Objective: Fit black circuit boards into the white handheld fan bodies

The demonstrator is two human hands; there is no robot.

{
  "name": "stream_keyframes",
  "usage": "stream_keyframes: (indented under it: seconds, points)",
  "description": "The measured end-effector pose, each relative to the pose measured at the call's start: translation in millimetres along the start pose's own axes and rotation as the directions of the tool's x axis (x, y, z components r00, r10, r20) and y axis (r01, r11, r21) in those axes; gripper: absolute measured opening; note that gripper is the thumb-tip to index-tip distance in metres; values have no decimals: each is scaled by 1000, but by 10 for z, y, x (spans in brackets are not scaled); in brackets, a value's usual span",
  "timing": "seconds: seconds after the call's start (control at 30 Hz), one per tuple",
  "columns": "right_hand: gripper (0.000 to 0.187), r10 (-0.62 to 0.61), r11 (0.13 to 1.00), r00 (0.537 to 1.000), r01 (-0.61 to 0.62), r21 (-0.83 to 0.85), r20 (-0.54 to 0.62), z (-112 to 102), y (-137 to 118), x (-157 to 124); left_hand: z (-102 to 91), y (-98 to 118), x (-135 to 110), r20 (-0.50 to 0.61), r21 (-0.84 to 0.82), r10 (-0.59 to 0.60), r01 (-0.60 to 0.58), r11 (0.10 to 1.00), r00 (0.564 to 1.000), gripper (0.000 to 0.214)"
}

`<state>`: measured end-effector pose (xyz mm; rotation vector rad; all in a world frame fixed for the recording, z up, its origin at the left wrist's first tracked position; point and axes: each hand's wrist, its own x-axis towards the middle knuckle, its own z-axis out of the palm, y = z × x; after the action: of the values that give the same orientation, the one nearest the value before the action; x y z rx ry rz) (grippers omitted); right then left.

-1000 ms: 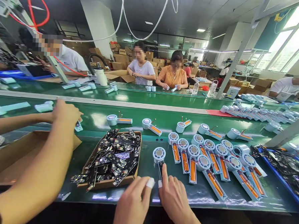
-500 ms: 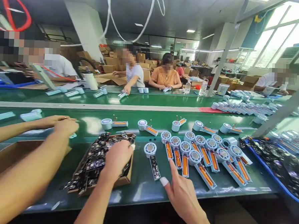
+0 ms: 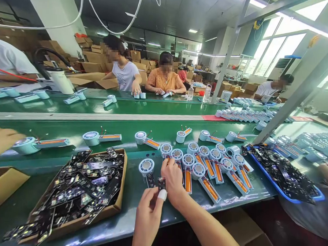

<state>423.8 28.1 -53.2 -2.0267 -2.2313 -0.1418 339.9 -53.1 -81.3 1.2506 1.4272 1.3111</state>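
My left hand [image 3: 148, 214], with a white cover on its thumb, pinches a small black circuit board [image 3: 161, 182]. Just beyond it is a light-blue fan unit [image 3: 146, 167], round head up, with another black board [image 3: 150, 180] in its handle. My right hand [image 3: 175, 179] reaches in from the right with fingertips pressed together, over the handle of a neighbouring fan unit [image 3: 166, 149]. What those fingertips grip is hidden. To the right, several more fan units [image 3: 199, 169] lie grouped, orange strips showing in their open handles.
A cardboard box [image 3: 118, 197] heaped with circuit boards stands at left. Another person's hand [image 3: 2, 142] is at a fan unit [image 3: 25, 146] on the far left. A blue tray [image 3: 286, 197] of boards lies right, near a metal post [image 3: 300, 89]. People sit across the green bench [image 3: 175, 110].
My left hand has left the box of boards and come beside my right hand, now holding a board. My right hand's spread fingers have closed. The view has swung right.
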Motion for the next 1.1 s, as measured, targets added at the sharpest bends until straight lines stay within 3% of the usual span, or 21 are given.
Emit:
stream_keyframes:
  seconds: [0.1,0.23,0.33,0.4,0.5,0.6,0.73,0.87,1.0,1.1]
  points:
    - [34,2,1000,1000,-2,-18,6,79,-42,-135,-161,-124,45,-24,146,97,-92,985,995,36]
    - [33,-10,1000,999,9,23,51,143,16,-567,-421,-162,68,-73,278,185,-158,947,980,40]
    - [35,-39,992,997,31,120,70,92,146,-897,-577,-152,-5,-91,331,165,-126,935,982,41]
    - [31,-48,979,999,45,199,14,1,261,-1029,-632,-152,-81,-75,315,99,-71,946,992,41]
    - [26,-25,965,993,54,256,-115,-125,373,-1031,-600,-185,-177,28,178,-109,102,979,994,48]
    - [22,-90,958,980,133,255,-175,-108,342,-888,-456,-239,-203,116,-25,-271,275,961,956,65]
    - [24,-150,951,948,216,220,-281,81,260,-764,-298,-250,-149,136,-174,-290,311,934,947,49]
    - [26,-216,869,906,348,352,-363,175,331,-803,-290,-173,-107,159,-208,-310,339,918,937,49]
    - [27,-217,766,923,363,530,-317,164,426,-852,-301,-134,-124,196,-221,-331,371,902,923,70]
    - [28,-191,724,943,322,610,-271,176,421,-877,-283,-131,-141,181,-162,-305,334,929,935,52]
